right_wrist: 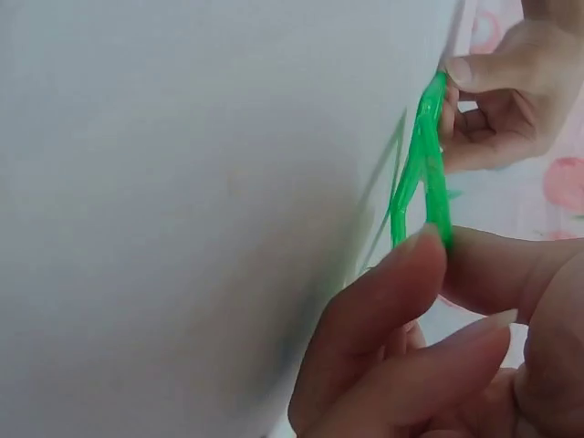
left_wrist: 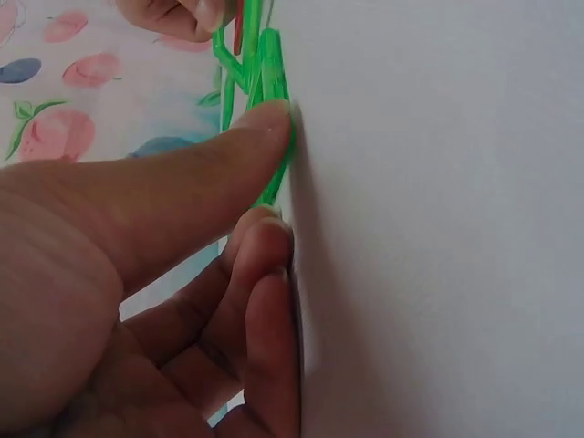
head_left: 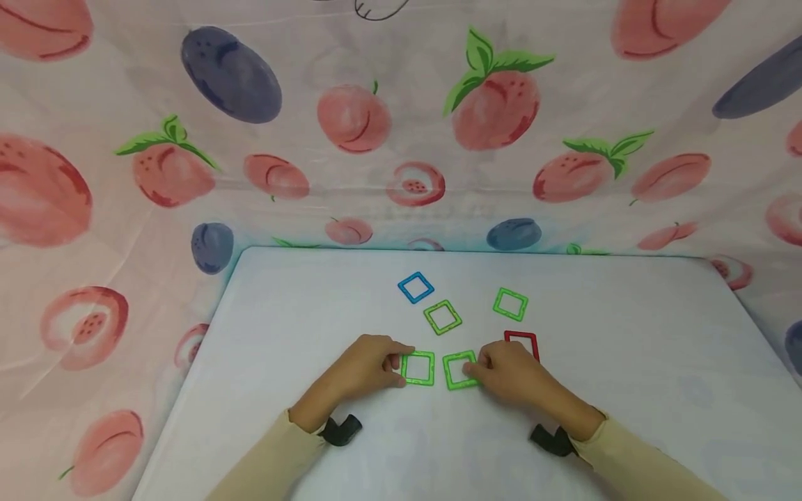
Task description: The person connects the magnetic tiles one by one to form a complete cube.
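In the head view two light-green square tile frames lie side by side with a narrow gap between them. My left hand (head_left: 366,365) grips the left green square frame (head_left: 433,369) by its outer side, thumb at the near corner and a finger at the far one. With thumb and finger, my right hand (head_left: 510,374) pinches the right green square frame (head_left: 447,372), which sits slightly turned. In the right wrist view that frame (right_wrist: 437,196) is tilted up off the white surface. A red square frame (head_left: 535,343) is partly hidden behind the right hand.
Farther back on the white table (head_left: 301,299) lie a blue square frame (head_left: 409,295), a yellow-green square frame (head_left: 432,325) and another green square frame (head_left: 510,318). A fruit-patterned cloth (head_left: 351,42) hangs behind the table and along its sides.
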`<act>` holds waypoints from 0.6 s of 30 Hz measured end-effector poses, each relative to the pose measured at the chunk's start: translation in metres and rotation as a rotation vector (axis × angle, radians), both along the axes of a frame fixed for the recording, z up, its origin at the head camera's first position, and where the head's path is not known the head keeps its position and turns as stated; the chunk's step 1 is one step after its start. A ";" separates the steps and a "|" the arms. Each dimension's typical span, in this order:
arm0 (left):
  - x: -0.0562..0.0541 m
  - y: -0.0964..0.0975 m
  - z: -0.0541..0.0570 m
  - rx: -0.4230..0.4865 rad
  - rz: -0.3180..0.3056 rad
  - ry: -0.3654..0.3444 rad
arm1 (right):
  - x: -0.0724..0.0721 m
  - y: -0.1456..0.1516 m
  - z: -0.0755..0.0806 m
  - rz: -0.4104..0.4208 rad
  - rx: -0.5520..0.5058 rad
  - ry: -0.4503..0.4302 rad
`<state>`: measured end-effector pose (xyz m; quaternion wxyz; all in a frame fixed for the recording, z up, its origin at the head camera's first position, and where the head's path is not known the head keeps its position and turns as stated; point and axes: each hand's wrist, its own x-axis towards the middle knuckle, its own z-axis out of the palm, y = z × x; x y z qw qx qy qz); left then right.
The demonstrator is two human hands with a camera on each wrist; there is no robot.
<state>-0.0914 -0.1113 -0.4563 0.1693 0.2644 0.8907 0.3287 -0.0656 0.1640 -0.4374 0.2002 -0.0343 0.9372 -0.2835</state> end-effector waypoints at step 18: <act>0.006 0.011 0.004 -0.093 0.023 0.048 | -0.008 -0.001 -0.005 0.065 0.015 -0.013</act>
